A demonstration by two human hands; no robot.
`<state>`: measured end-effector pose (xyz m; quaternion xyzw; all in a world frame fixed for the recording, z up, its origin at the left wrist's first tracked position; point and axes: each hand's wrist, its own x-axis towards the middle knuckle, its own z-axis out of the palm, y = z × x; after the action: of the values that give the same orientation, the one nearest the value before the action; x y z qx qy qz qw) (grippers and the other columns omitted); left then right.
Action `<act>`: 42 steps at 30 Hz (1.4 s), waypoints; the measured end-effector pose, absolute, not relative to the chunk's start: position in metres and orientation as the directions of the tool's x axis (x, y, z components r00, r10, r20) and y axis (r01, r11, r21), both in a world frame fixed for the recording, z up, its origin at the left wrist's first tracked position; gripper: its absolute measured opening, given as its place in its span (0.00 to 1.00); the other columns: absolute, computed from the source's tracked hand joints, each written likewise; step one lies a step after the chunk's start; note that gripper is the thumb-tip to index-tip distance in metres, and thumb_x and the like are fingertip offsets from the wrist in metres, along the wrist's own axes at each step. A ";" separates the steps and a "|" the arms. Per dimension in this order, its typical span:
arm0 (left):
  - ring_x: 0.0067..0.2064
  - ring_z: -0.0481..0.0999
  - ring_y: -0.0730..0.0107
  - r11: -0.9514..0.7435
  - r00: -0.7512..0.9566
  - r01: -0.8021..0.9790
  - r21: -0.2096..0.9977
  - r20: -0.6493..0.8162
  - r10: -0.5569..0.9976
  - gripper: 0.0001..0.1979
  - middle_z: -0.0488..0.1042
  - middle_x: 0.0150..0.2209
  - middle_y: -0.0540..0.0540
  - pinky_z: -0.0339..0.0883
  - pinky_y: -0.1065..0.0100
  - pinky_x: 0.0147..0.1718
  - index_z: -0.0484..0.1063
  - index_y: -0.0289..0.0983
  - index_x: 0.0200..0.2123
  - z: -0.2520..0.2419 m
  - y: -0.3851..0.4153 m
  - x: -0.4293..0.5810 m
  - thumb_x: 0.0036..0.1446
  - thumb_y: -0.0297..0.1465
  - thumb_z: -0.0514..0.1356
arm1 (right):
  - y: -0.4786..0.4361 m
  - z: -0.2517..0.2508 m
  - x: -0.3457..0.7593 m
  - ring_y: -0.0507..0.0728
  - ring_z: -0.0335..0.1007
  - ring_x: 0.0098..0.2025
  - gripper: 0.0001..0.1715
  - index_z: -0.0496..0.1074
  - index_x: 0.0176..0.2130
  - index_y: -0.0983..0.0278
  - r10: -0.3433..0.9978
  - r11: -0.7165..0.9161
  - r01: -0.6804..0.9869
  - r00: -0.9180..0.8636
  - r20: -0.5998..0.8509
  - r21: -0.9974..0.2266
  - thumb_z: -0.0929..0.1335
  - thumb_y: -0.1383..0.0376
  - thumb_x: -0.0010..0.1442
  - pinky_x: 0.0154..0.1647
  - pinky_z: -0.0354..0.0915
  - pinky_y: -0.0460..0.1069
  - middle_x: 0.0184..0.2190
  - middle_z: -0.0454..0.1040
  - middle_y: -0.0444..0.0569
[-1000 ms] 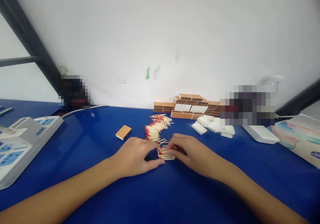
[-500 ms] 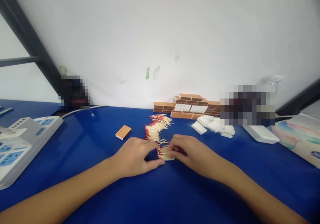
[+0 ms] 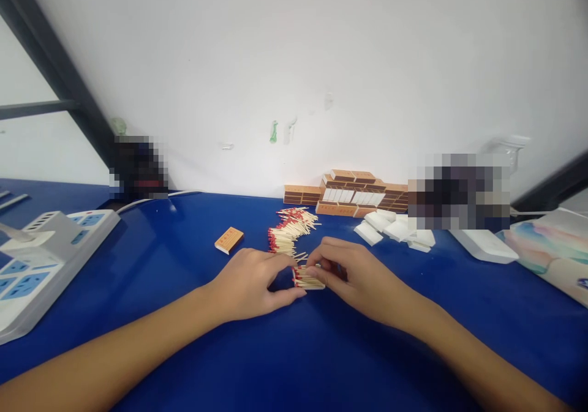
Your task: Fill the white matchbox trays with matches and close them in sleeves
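A small white matchbox tray (image 3: 316, 288) lies on the blue table between my hands, filled with red-tipped matches (image 3: 304, 278). My left hand (image 3: 250, 283) grips the tray's left end, thumb at the near side and forefinger at the far side. Over the tray's far part, my right hand (image 3: 346, 272) has thumb and forefinger pinched on matches; the fingers cover part of the tray. Just beyond sits a loose pile of matches (image 3: 287, 234), heads mostly to the left. A closed orange matchbox (image 3: 229, 240) rests beyond my left hand.
Stacked matchboxes (image 3: 342, 209) stand against the white wall (image 3: 239, 63). Several white trays (image 3: 368, 233) lie in a heap at the right. A power strip (image 3: 55, 259) is at the left, and a tissue pack (image 3: 551, 240) with pastel colours at the far right.
My right fingertips have shifted from the tray's near part to its far part, slightly left. My left hand keeps its hold on the tray. The view has tilted a little.
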<state>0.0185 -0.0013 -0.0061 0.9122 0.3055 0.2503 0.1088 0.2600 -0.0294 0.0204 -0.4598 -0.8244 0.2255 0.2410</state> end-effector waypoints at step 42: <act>0.22 0.68 0.74 -0.800 0.722 0.481 0.358 0.356 0.593 0.14 0.69 0.20 0.55 0.55 0.71 0.24 0.80 0.38 0.40 -0.007 -0.001 0.020 0.59 0.42 0.69 | -0.032 0.017 0.263 0.52 0.66 0.34 0.11 0.74 0.37 0.61 0.829 0.490 0.660 -0.555 0.071 -0.569 0.67 0.61 0.73 0.34 0.60 0.48 0.38 0.71 0.45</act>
<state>0.0197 -0.0010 -0.0068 0.9200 0.2919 0.2318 0.1210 0.2628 -0.0317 0.0174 -0.4400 -0.8462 0.2474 0.1706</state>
